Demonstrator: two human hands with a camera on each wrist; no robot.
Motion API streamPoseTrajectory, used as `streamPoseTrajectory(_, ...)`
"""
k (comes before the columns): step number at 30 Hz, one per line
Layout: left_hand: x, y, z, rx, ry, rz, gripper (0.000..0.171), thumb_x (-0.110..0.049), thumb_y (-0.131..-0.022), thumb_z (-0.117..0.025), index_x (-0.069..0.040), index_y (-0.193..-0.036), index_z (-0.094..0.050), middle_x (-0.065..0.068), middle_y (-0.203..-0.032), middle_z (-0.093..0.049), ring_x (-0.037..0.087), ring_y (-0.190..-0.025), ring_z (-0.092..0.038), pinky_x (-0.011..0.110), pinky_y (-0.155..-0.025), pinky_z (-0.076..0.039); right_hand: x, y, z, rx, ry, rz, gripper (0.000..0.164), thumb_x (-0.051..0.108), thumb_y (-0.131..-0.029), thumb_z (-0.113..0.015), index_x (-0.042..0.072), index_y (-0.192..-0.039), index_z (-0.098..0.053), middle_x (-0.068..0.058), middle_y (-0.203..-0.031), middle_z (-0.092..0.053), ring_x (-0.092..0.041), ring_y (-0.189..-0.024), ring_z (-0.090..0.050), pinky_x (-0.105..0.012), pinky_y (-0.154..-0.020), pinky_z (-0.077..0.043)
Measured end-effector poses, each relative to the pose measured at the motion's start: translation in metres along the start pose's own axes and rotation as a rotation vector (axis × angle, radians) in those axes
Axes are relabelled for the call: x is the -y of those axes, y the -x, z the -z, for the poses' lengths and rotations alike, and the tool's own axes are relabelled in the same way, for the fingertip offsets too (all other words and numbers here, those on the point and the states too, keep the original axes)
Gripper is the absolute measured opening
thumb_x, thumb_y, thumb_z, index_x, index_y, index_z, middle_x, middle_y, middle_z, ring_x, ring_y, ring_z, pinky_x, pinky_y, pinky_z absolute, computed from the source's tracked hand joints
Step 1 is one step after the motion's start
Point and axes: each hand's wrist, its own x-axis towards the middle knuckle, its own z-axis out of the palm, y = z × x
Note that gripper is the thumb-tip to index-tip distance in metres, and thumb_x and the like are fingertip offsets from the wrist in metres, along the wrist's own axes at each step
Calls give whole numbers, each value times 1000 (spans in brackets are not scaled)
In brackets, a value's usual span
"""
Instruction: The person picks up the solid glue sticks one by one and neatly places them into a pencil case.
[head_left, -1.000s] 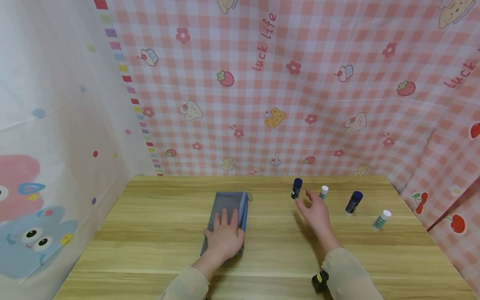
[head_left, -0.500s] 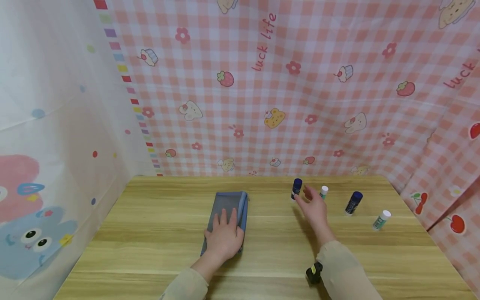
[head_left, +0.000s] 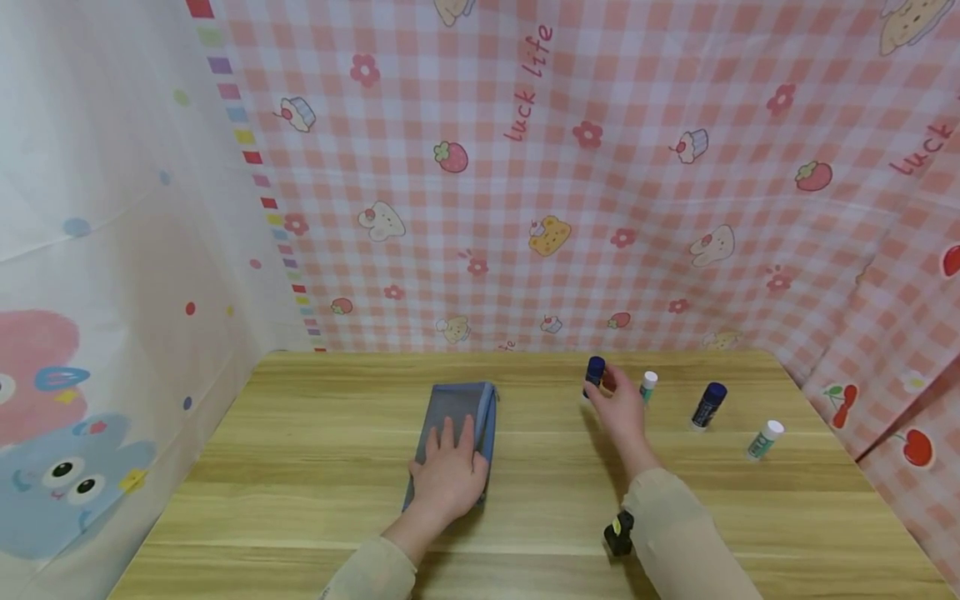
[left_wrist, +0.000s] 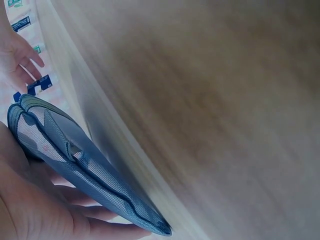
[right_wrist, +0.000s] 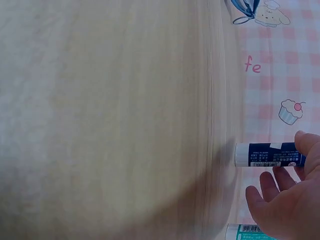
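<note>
My left hand [head_left: 448, 477] rests on a blue mesh zip pouch [head_left: 457, 402], its fingers spread straight. The left wrist view has the pouch [left_wrist: 100, 165] edge-on, with the zipper along its side. Toward the back of the table, my right hand [head_left: 621, 410] pinches an upright glue stick [head_left: 596, 368] with a dark blue cap. In the right wrist view the thumb and a finger are at the cap end of this glue stick [right_wrist: 270, 155], while the other fingers stay loosely bent. Right beside that hand stands a white-capped green glue stick [head_left: 648, 385], partly hidden.
Farther right stand another dark blue glue stick [head_left: 707, 408] and another white-capped green one [head_left: 765, 440]. The wooden table [head_left: 300, 467] ends at a pink checked curtain [head_left: 480, 200]. A black strap device [head_left: 619, 533] sits by the right sleeve.
My right hand has moved slightly left and closed its thumb and finger on the dark blue glue stick. My left hand has stayed on the pouch.
</note>
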Motion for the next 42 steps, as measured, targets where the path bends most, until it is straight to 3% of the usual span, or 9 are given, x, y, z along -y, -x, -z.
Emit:
streamPoseTrajectory(12,1,-1,-2,-9,-12,-3,59,-28,-97,-37,-9,-153,-38,26,-155,-31,51,-140,-25,83,-90,-25,1,-2,-4,-45,-22,-27,34,12,-97,-61,-7,-124,-55,-28,-122,-59,-40,-116,-56,-48,-100,-45)
streamPoseTrajectory(26,2,-2,-2,-15,-17,2,59,-27,-96,-38,-9,-153,-39,26,-155,-32,51,-140,-27,83,-90,-25,2,15,-12,-67,-76,11,33,11,-95,-64,-9,-122,-58,-29,-114,-63,-39,-106,-61,-47,-94,-48)
streamPoseTrajectory(36,1,-1,-1,-12,-15,3,59,-27,-97,-37,-9,-152,-39,26,-155,-32,51,-139,-27,83,-90,-26,11,26,-20,23,-130,-86,41,18,-99,-61,-6,-132,-54,-28,-120,-61,-37,-109,-59,-46,-95,-48)
streamPoseTrajectory(42,1,-1,-1,-7,-15,-1,59,-28,-97,-37,-9,-153,-39,25,-155,-32,51,-140,-27,83,-90,-26,17,32,-28,53,-213,-103,38,15,-98,-62,-5,-130,-55,-27,-116,-62,-35,-103,-62,-39,-83,-56)
